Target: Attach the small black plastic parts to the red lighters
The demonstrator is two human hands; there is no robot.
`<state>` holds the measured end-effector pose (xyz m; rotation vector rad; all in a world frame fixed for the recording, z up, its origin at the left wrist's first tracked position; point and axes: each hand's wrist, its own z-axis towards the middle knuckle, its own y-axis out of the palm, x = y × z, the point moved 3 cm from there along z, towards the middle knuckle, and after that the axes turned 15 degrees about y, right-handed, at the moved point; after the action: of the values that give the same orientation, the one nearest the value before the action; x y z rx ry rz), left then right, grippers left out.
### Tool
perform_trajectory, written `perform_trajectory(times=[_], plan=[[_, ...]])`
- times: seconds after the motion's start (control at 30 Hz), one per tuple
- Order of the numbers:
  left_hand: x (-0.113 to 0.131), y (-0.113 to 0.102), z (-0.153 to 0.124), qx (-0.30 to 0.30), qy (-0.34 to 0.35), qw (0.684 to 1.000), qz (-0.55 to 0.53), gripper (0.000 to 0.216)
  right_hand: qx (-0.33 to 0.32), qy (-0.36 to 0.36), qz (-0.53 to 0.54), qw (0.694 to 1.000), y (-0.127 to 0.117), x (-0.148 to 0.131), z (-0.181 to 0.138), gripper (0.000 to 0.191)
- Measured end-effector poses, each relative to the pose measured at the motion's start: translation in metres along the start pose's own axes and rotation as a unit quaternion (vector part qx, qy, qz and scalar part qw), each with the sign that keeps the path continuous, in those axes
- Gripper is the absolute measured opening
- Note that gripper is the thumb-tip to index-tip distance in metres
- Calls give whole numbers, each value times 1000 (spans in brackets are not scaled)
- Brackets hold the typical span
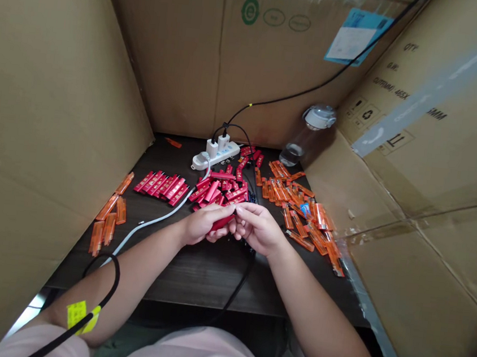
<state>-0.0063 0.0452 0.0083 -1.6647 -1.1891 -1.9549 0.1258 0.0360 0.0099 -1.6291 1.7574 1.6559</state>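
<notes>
Over the middle of the dark table, my left hand (pixel 203 223) is closed around a red lighter-shaped piece (pixel 222 222), its thumb lying along the top. Close against it, my right hand (pixel 258 226) pinches at the piece's right end, where a small dark part shows between the fingertips; I cannot make out what it is. Just beyond my hands lies a loose heap of similar red lighters (pixel 214 190). Left of that heap, a row of red lighters (pixel 161 186) lies side by side, with dark ends pointing away.
Orange translucent lighter-shaped pieces (pixel 280 189) are scattered at right, more orange pieces (pixel 109 227) at left. A white power strip (pixel 219 156) with plugs stands behind, its white cable (pixel 148 225) crossing the table. A clear bottle (pixel 306 137) is at back right. Cardboard walls (pixel 183 53) enclose the table.
</notes>
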Motion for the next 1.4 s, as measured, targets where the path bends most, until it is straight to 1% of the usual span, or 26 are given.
perform_trajectory(times=[0.13,0.3,0.47,0.6,0.67,0.7,0.73,0.77,0.8,0.83,0.87,0.9,0.93,0.97,1.0,1.07,1.17,1.27,1.4], plan=[[-2,0,0,1,-9,1000,9,51,-9,16,10,1000,1,4,2,17],[-4,-2,0,14,-4,999,28,49,4,53,35,998,1,7,4,19],[-6,-2,0,31,3,999,15,48,11,75,45,996,1,10,5,23],[-5,0,0,27,2,1000,7,50,7,85,53,995,3,10,5,24],[2,-3,0,38,17,999,34,50,5,86,67,994,3,7,4,24],[7,-8,0,57,39,995,76,51,7,86,78,993,3,5,4,25],[14,-15,-1,84,67,984,140,50,12,83,89,992,1,3,3,27],[23,-24,-2,126,102,960,227,49,21,76,98,992,-1,0,3,28],[33,-35,-4,173,141,914,338,45,34,63,102,992,-3,-3,3,29],[42,-46,-6,218,155,853,447,41,52,45,102,992,-7,-7,2,29],[50,-57,-9,261,143,793,532,37,71,25,97,992,-11,-10,2,28],[55,-68,-11,297,113,736,598,35,90,6,91,992,-14,-13,2,28],[59,-79,-13,317,78,693,643,36,108,-12,84,991,-17,-16,1,28],[61,-88,-14,324,48,660,676,36,123,-27,77,989,-20,-18,1,28],[62,-96,-15,321,18,638,699,36,137,-40,69,987,-22,-20,0,28],[60,-108,-16,312,-45,610,727,37,158,-62,52,984,-25,-23,-1,28],[53,-117,-16,291,-107,596,741,35,193,-102,24,976,-27,-28,-4,29],[48,-120,-15,287,-118,590,746,32,224,-140,0,965,-30,-32,-7,29],[45,-123,-14,301,-115,570,756,33,240,-161,-30,957,-31,-33,-7,28]])
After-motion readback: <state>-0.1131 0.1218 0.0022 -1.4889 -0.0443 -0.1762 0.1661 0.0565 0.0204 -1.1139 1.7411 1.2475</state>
